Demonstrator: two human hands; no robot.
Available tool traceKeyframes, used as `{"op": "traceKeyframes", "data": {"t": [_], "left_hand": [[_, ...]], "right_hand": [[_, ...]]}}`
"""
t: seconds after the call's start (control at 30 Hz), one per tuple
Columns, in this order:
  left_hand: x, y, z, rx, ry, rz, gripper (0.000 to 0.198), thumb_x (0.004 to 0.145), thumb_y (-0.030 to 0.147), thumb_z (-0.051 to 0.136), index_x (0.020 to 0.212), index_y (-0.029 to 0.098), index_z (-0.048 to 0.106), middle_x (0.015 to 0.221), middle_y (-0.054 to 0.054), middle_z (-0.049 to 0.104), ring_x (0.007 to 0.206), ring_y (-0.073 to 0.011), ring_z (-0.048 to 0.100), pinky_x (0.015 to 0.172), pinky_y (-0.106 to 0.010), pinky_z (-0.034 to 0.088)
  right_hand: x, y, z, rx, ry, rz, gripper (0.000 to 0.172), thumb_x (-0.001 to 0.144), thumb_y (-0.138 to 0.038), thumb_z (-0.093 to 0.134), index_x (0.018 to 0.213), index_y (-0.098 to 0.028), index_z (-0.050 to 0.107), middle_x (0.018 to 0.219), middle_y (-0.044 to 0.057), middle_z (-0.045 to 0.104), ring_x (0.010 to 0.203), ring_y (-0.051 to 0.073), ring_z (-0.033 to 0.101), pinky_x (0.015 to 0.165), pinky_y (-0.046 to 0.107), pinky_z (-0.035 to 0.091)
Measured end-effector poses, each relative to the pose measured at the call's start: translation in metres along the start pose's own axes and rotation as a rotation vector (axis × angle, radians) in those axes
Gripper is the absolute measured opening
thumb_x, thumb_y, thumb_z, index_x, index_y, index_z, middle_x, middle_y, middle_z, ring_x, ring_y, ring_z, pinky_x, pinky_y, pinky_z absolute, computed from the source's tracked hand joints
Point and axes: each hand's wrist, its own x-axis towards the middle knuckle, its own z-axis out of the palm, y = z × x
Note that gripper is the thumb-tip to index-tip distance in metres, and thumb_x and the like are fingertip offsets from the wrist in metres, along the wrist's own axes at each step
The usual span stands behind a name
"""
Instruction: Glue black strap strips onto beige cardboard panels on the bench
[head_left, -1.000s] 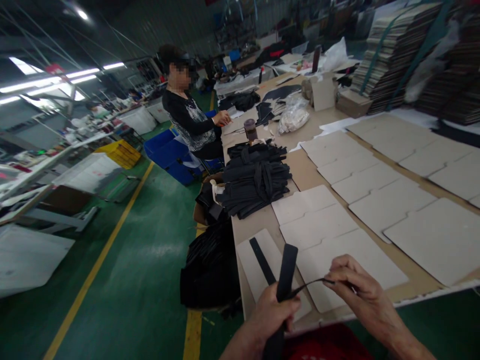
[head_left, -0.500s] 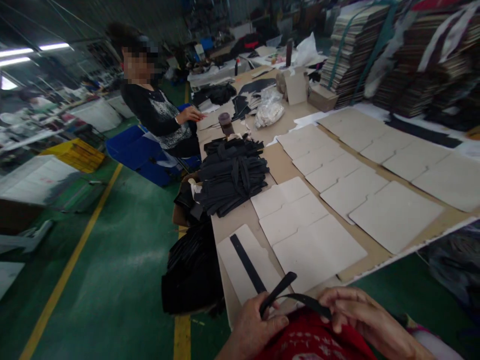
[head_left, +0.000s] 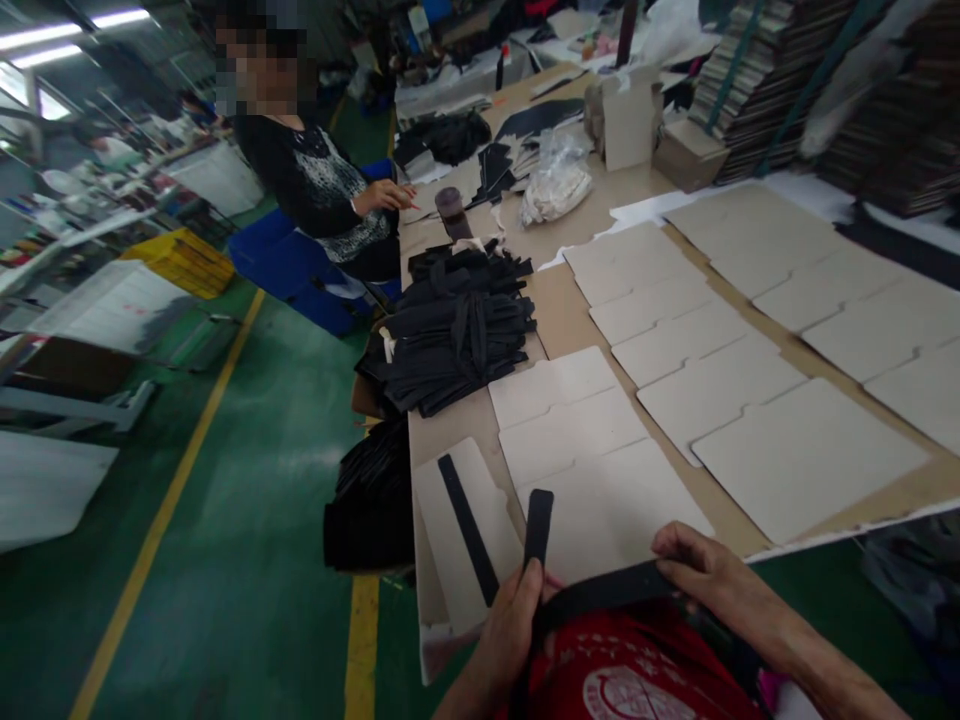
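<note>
My left hand (head_left: 510, 625) is closed on a black fabric strip (head_left: 611, 588), and a short flat end stands up above its thumb. My right hand (head_left: 701, 570) pinches the black strip farther along, thumb against fingers. Between the hands it runs nearly straight, just above my red garment (head_left: 637, 650). Dark lengths also hang below both hands; whether all this is one strip or more, I cannot tell. Just beyond my left hand, a black strip (head_left: 469, 530) lies along a beige board (head_left: 442, 510) at the table corner.
Overlapping beige boards (head_left: 615, 510) lie in rows across the table (head_left: 577, 320). Bundled black strips (head_left: 465, 340) are heaped at its left edge, above a dark pile (head_left: 371, 500) beside the table. A co-worker (head_left: 322, 190) is at the far left, near a blue bin (head_left: 285, 270).
My hands have moved apart, and the strip between them has gone from a slack curve to nearly straight. The end above my left hand now points upright. The view has shifted slightly.
</note>
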Motion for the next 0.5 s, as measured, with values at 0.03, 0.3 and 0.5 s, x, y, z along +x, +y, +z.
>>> {"op": "traceKeyframes", "data": {"t": [0.03, 0.3, 0.5], "left_hand": [[0.003, -0.002, 0.004, -0.052, 0.004, -0.011, 0.069, 0.093, 0.072, 0.029, 0.113, 0.013, 0.058, 0.059, 0.001, 0.060, 0.043, -0.0126, 0.050, 0.046, -0.025, 0.039], [0.008, 0.013, 0.027, -0.443, 0.165, -0.034, 0.063, 0.076, 0.061, 0.071, 0.118, 0.015, 0.060, 0.107, -0.013, 0.070, 0.081, -0.0192, 0.067, 0.065, -0.028, 0.052], [0.005, 0.019, 0.018, -0.453, 0.262, 0.063, 0.049, 0.083, 0.060, 0.064, 0.064, 0.014, 0.060, 0.065, -0.002, 0.059, 0.058, -0.0107, 0.051, 0.061, -0.026, 0.042]], "right_hand": [[0.004, -0.001, -0.006, -0.052, 0.002, 0.007, 0.025, 0.077, -0.045, 0.069, 0.088, -0.024, 0.059, 0.067, -0.005, 0.056, 0.059, 0.012, 0.051, 0.053, 0.025, 0.040], [0.022, -0.016, -0.028, -0.090, -0.176, 0.071, 0.041, 0.072, -0.057, 0.068, 0.094, -0.022, 0.069, 0.066, -0.002, 0.059, 0.059, 0.014, 0.049, 0.055, 0.027, 0.036], [0.030, -0.013, -0.033, -0.095, -0.314, 0.074, 0.037, 0.076, -0.058, 0.067, 0.090, -0.024, 0.069, 0.066, -0.003, 0.060, 0.056, 0.013, 0.048, 0.052, 0.025, 0.034]]}}
